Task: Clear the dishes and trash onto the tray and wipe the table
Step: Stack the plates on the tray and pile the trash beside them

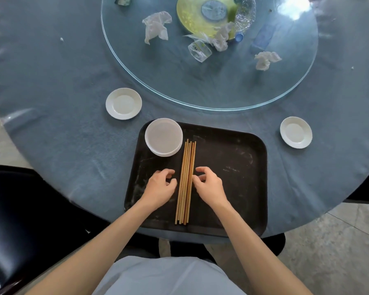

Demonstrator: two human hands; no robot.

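A black tray [232,188] lies at the near edge of the round table. On it, several wooden chopsticks [186,165] lie side by side in a bundle, and stacked white bowls [163,136] stand in its far left corner. My left hand [161,186] rests just left of the chopsticks and my right hand [209,184] just right of them, fingers curled and apart, fingertips at the bundle's sides, gripping nothing. Two small white saucers sit on the blue cloth: one far left [123,103], one at the right [295,132].
A glass turntable [200,86] holds crumpled tissues [156,26], a crushed plastic bottle [244,15], a crumpled plastic cup [199,50], another tissue [265,59] and a yellow-green plate [192,20]. A black chair [26,220] stands at my left.
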